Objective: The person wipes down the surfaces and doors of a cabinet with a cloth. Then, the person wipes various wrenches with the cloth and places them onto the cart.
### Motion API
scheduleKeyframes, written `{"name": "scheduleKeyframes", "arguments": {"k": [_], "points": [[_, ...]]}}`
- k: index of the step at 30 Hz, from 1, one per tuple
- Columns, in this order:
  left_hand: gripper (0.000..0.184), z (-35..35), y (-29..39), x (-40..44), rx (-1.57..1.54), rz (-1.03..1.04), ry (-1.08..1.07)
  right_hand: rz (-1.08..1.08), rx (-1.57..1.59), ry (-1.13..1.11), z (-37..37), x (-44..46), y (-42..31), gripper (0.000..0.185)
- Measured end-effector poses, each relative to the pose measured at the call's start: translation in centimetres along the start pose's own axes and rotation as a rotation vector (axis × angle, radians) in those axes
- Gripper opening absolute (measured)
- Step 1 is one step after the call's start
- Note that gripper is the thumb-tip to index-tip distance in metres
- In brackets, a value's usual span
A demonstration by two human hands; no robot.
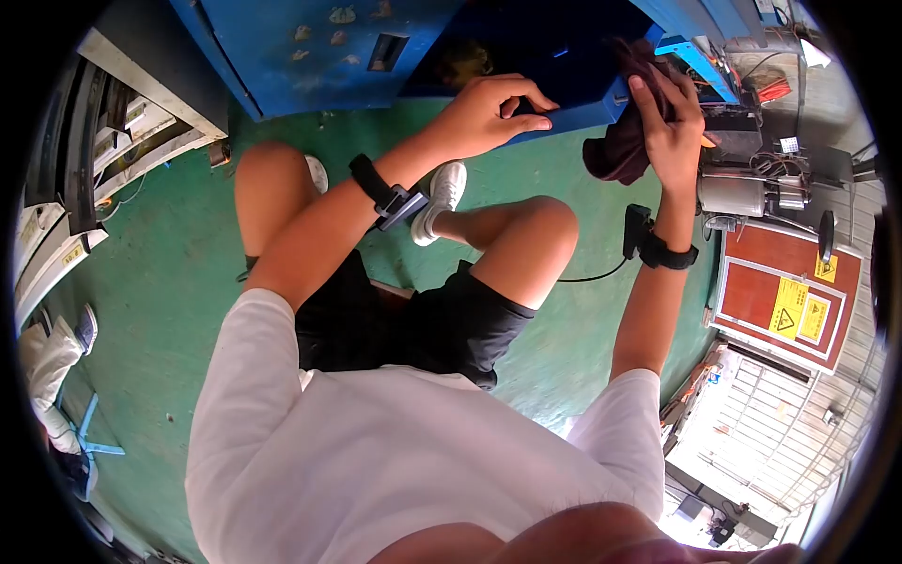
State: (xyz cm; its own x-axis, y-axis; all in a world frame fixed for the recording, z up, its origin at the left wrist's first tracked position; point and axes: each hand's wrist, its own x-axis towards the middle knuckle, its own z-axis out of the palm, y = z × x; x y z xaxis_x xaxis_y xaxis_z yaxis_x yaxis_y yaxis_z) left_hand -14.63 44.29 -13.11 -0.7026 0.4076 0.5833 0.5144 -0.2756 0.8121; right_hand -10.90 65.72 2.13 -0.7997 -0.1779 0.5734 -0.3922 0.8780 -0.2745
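Observation:
My right hand (675, 132) is closed around a dark maroon cloth (622, 150), pressed at the end of a blue metal edge (587, 115) of the cabinet. Part of the cloth hangs below the fingers, and some of it is hidden behind them. My left hand (493, 117) is beside the left end of that edge, with loosely curved fingers, a gap between thumb and forefinger, and nothing visible in it. Whether its fingertips touch the metal I cannot tell. The blue cabinet (310, 56) has an opening with a dark interior.
Green floor (583, 329) lies under my bent legs. Dark-framed equipment (155, 122) stands at the left. Machinery with a metal cylinder (733, 195) and a red-brown panel with yellow warning labels (761, 282) are on the right. Another person's leg (52, 362) shows at far left.

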Motion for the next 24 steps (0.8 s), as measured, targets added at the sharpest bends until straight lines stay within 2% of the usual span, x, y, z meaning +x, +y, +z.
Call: {"name": "scheduleKeyframes", "arguments": {"k": [3, 8, 14, 20, 24], "points": [[0.023, 0.0, 0.1, 0.0, -0.095, -0.089, -0.048, -0.024, -0.208, 0.017, -0.2, 0.9, 1.6, 0.036], [0.024, 0.1, -0.3, -0.1, -0.119, -0.124, -0.006, 0.091, -0.246, 0.073, 0.7, 3.2, 7.4, 0.042], [0.025, -1.9, -0.7, 0.2, -0.104, -0.152, 0.049, 0.194, -0.262, 0.081, 1.5, 4.0, 5.5, 0.042], [0.027, -2.2, -1.1, 0.1, -0.092, -0.178, 0.035, 0.149, -0.029, 0.010, 1.6, 1.9, -1.0, 0.035], [0.028, -1.9, -1.8, 0.1, -0.130, -0.164, 0.032, 0.054, -0.013, 0.020, 1.5, 2.0, 2.8, 0.036]]}}
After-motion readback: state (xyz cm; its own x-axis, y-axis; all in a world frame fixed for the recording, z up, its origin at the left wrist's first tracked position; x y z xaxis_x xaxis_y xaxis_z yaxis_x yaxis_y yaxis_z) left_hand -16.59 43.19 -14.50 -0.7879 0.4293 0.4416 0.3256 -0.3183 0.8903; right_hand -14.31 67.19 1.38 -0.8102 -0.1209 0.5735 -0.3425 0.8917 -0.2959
